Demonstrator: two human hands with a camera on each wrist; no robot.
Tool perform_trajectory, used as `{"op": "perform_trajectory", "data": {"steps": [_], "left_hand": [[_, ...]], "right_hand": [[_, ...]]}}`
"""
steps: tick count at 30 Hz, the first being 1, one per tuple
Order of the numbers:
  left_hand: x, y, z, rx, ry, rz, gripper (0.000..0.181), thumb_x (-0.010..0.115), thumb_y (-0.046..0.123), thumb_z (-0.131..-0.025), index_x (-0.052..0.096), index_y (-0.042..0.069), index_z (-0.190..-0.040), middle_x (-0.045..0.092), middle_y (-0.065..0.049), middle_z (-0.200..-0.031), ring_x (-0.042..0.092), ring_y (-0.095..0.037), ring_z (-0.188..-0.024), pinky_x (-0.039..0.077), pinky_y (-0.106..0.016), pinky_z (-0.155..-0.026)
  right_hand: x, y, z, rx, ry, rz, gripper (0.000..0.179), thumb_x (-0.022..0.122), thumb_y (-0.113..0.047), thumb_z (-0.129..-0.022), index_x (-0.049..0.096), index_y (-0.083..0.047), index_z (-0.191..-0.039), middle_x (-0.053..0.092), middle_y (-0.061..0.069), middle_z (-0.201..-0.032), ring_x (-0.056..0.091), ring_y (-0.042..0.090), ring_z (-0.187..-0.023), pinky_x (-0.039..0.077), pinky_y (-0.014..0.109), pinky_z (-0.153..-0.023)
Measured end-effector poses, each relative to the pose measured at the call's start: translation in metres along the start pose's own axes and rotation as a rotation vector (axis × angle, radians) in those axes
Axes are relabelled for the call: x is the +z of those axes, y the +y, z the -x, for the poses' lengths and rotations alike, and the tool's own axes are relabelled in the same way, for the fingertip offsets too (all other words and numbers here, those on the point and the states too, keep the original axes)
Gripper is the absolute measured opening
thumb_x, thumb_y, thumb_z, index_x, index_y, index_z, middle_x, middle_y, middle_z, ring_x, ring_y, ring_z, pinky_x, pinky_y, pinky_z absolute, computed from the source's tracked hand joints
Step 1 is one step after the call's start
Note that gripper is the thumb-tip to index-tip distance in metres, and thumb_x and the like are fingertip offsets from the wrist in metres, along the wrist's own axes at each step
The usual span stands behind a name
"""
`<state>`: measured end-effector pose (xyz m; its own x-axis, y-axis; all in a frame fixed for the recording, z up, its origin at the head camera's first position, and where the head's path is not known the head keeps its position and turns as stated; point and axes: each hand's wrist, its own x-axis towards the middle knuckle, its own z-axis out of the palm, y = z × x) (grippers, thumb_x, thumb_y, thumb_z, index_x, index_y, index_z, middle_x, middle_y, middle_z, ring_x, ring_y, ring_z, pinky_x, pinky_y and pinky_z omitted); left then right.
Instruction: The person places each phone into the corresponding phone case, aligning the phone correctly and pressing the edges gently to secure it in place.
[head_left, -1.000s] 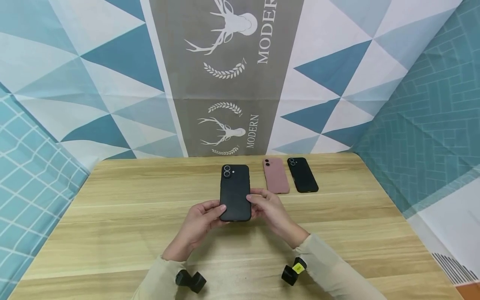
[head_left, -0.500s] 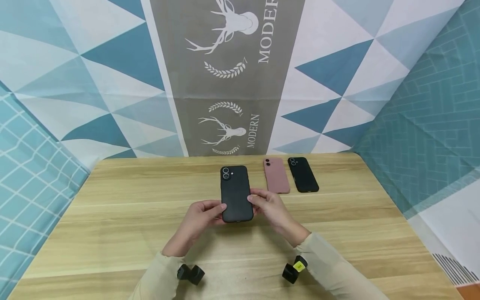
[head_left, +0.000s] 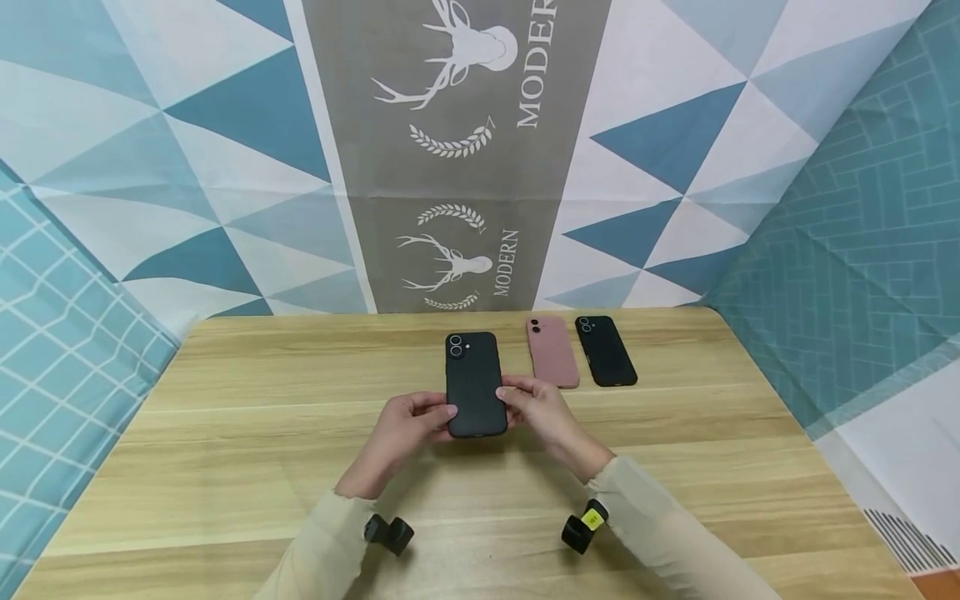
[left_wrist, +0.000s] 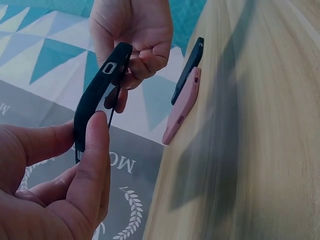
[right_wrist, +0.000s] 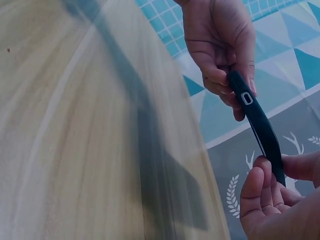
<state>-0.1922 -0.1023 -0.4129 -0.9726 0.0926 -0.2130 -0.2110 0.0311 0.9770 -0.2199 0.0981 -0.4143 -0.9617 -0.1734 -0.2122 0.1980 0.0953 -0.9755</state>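
Observation:
A black smartphone (head_left: 476, 387), its back up and its two camera rings at the top left, is held in the air over the wooden table. My left hand (head_left: 405, 429) pinches its lower left edge, thumb on the back and fingers beneath. On the opposite edge my right hand (head_left: 545, 417) pinches it the same way. The left wrist view shows the bottom edge of the phone (left_wrist: 92, 97) with its port opening, and the fingers curl against the underside. Seen edge-on in the right wrist view, the phone (right_wrist: 262, 125) spans between both hands.
A pink phone (head_left: 553, 353) and a second black phone (head_left: 607, 353) lie side by side near the back of the wooden table (head_left: 225, 450), right of the held one. Patterned cloth (head_left: 465, 175) hangs behind the table and along both sides.
The black phone, held in both hands throughout, has shifted slightly to the right and tilted a little. The two phones on the table stay where they were.

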Motion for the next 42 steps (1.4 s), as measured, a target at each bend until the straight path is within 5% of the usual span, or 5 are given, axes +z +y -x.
{"op": "perform_trajectory", "data": {"steps": [17, 42], "left_hand": [[-0.001, -0.003, -0.019, -0.016, 0.036, -0.084, 0.033, 0.063, 0.007, -0.088, 0.058, -0.008, -0.117, 0.065, -0.019, -0.099, 0.065, -0.012, -0.071, 0.059, -0.036, -0.073], [-0.002, -0.006, -0.045, -0.038, 0.052, -0.117, 0.033, 0.061, 0.004, -0.089, 0.057, -0.011, -0.118, 0.063, -0.020, -0.101, 0.062, -0.011, -0.067, 0.059, -0.028, -0.067]], "right_hand": [[0.001, 0.005, -0.020, 0.017, 0.042, 0.029, 0.037, 0.058, -0.012, -0.091, 0.056, 0.003, -0.125, 0.061, 0.002, -0.078, 0.054, 0.009, -0.060, 0.050, 0.025, -0.060], [0.000, 0.011, -0.047, 0.035, 0.062, 0.034, 0.036, 0.060, -0.012, -0.091, 0.057, 0.003, -0.123, 0.057, -0.001, -0.071, 0.053, 0.009, -0.058, 0.053, 0.028, -0.063]]}}
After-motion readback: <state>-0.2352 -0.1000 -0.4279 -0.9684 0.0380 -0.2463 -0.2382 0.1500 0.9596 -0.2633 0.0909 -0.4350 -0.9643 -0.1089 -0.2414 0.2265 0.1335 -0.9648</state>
